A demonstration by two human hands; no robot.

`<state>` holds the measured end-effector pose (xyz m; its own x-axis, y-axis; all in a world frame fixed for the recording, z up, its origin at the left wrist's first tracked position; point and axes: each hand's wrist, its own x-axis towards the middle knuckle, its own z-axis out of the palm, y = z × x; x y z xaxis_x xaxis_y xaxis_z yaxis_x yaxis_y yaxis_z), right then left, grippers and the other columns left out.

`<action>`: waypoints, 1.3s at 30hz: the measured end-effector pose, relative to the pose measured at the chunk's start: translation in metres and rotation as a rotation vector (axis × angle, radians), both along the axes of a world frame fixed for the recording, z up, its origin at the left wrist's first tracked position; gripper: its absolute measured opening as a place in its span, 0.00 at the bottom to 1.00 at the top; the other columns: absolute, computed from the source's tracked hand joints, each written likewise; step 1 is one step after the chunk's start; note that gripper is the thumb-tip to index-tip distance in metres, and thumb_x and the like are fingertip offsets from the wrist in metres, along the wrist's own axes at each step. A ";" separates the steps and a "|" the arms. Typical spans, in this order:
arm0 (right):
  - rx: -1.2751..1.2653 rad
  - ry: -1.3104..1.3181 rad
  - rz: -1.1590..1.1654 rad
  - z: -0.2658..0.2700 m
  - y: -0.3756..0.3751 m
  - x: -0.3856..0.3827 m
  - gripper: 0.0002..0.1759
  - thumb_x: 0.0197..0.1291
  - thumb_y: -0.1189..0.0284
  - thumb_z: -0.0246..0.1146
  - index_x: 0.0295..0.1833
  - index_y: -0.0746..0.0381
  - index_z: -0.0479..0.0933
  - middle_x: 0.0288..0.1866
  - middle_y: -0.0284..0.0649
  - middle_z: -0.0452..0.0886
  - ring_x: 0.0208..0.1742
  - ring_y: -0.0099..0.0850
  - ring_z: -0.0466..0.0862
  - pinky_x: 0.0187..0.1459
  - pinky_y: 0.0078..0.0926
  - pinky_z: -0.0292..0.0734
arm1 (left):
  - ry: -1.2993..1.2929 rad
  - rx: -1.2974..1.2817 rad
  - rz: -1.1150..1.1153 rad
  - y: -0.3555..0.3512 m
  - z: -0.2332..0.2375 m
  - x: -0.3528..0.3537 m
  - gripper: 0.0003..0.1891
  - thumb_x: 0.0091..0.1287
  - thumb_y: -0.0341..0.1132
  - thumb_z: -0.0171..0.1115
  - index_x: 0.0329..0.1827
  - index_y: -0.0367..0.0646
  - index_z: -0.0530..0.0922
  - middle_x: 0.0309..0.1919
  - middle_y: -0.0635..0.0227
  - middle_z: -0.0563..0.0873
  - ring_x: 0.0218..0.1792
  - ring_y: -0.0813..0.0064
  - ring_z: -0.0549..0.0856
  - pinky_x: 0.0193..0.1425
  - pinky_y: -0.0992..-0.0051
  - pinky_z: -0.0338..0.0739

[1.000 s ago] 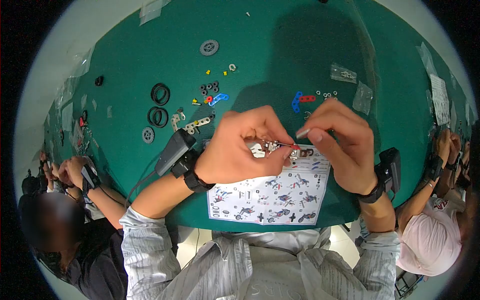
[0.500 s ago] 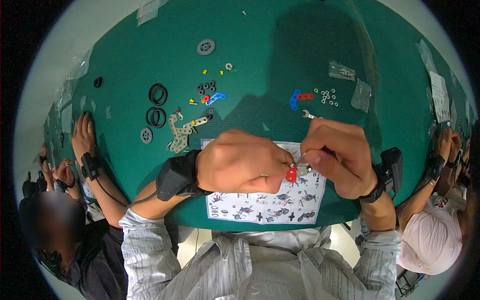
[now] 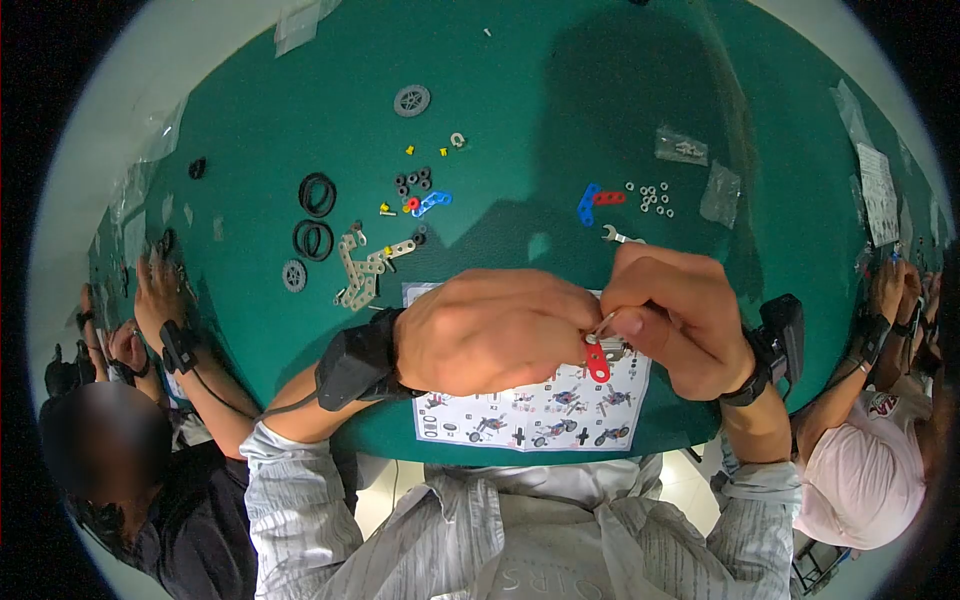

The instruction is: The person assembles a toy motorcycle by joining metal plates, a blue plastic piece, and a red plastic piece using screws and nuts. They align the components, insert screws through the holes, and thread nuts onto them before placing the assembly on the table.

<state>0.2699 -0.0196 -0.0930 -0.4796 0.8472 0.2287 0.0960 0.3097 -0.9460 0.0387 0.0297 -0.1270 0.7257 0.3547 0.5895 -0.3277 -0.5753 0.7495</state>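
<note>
My left hand [image 3: 500, 330] is closed, with the back of the hand up, and pinches a red perforated plate [image 3: 599, 366] over the printed sheet. A silvery metal part [image 3: 614, 348] shows beside the plate, partly hidden by my fingers. In my closed right hand [image 3: 675, 318] a thin metal tool [image 3: 604, 325] is pinched between thumb and forefinger, its end at the top of the red plate. The instruction sheet [image 3: 520, 428] with small model drawings lies beneath both hands. Just beyond my right hand lies an open-ended wrench [image 3: 618, 235].
Left of centre are black tyre rings [image 3: 317, 195], grey wheels [image 3: 411, 100], metal strips [image 3: 358, 270] and black bushings [image 3: 413, 182]. Blue [image 3: 588, 204] and red [image 3: 609, 198] strips, nuts [image 3: 655, 197] and plastic bags [image 3: 721, 194] lie at right. Co-workers' hands [image 3: 160, 295] rest at both sides.
The red plate has turned and now shows more of its length, pointing down toward me. My left hand has shifted slightly right; the right hand has barely moved. The left co-worker's hand has moved slightly.
</note>
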 end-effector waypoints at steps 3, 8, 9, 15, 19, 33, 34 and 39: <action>0.028 0.037 -0.056 -0.003 -0.001 -0.003 0.07 0.69 0.74 0.59 0.38 0.67 0.77 0.29 0.41 0.76 0.27 0.36 0.73 0.30 0.32 0.66 | 0.006 0.079 0.044 0.002 0.000 0.002 0.14 0.56 0.25 0.70 0.45 0.36 0.80 0.44 0.56 0.86 0.41 0.54 0.88 0.39 0.66 0.84; -0.016 0.063 -0.115 -0.010 -0.003 -0.007 0.09 0.71 0.73 0.57 0.39 0.67 0.76 0.29 0.41 0.75 0.28 0.34 0.74 0.31 0.30 0.67 | 0.188 0.017 0.062 -0.004 0.015 0.001 0.05 0.59 0.24 0.69 0.37 0.37 0.83 0.41 0.54 0.88 0.42 0.54 0.89 0.42 0.63 0.85; -0.037 0.070 -0.128 -0.011 -0.003 -0.007 0.09 0.72 0.73 0.56 0.39 0.67 0.76 0.29 0.41 0.75 0.28 0.32 0.74 0.31 0.29 0.67 | 0.219 0.017 0.065 -0.004 0.016 0.000 0.04 0.59 0.23 0.69 0.35 0.37 0.83 0.41 0.54 0.88 0.42 0.54 0.90 0.43 0.62 0.86; -0.199 0.107 -0.135 -0.014 -0.007 -0.008 0.12 0.75 0.71 0.52 0.39 0.66 0.74 0.28 0.36 0.75 0.26 0.22 0.74 0.28 0.24 0.68 | 0.172 -0.042 0.131 -0.004 0.004 -0.002 0.05 0.63 0.21 0.65 0.39 0.36 0.78 0.40 0.50 0.88 0.39 0.54 0.90 0.43 0.63 0.85; -0.375 0.152 -0.173 -0.008 -0.013 -0.014 0.11 0.76 0.70 0.53 0.41 0.65 0.73 0.25 0.33 0.74 0.24 0.19 0.74 0.26 0.22 0.68 | 0.116 -0.205 0.296 -0.013 -0.009 0.003 0.09 0.61 0.21 0.65 0.43 0.36 0.78 0.43 0.50 0.87 0.44 0.52 0.89 0.47 0.64 0.85; -0.374 0.180 -0.163 -0.005 -0.014 -0.012 0.11 0.76 0.68 0.56 0.41 0.65 0.75 0.24 0.31 0.76 0.23 0.13 0.73 0.22 0.16 0.64 | 0.127 -0.033 0.299 0.000 0.004 0.002 0.11 0.62 0.20 0.67 0.47 0.37 0.80 0.43 0.55 0.87 0.41 0.58 0.89 0.46 0.68 0.84; -0.412 0.221 -0.166 -0.007 -0.014 -0.012 0.11 0.76 0.68 0.56 0.41 0.65 0.75 0.24 0.30 0.76 0.23 0.14 0.73 0.22 0.16 0.64 | 0.141 -0.052 0.300 0.000 0.005 0.002 0.11 0.63 0.20 0.66 0.47 0.36 0.80 0.42 0.54 0.88 0.41 0.60 0.89 0.45 0.69 0.84; -0.520 0.312 -0.225 -0.016 -0.013 -0.017 0.12 0.78 0.67 0.52 0.43 0.64 0.73 0.25 0.31 0.75 0.20 0.17 0.75 0.20 0.16 0.68 | 0.179 -0.708 0.295 -0.013 0.001 0.005 0.07 0.67 0.21 0.64 0.47 0.33 0.82 0.43 0.62 0.87 0.42 0.75 0.87 0.46 0.76 0.81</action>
<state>0.2532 -0.0321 -0.1085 -0.2548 0.9570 -0.1389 -0.1992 -0.1925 -0.9609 0.0440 0.0165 -0.1263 0.6053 0.7953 0.0348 -0.0755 0.0138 0.9970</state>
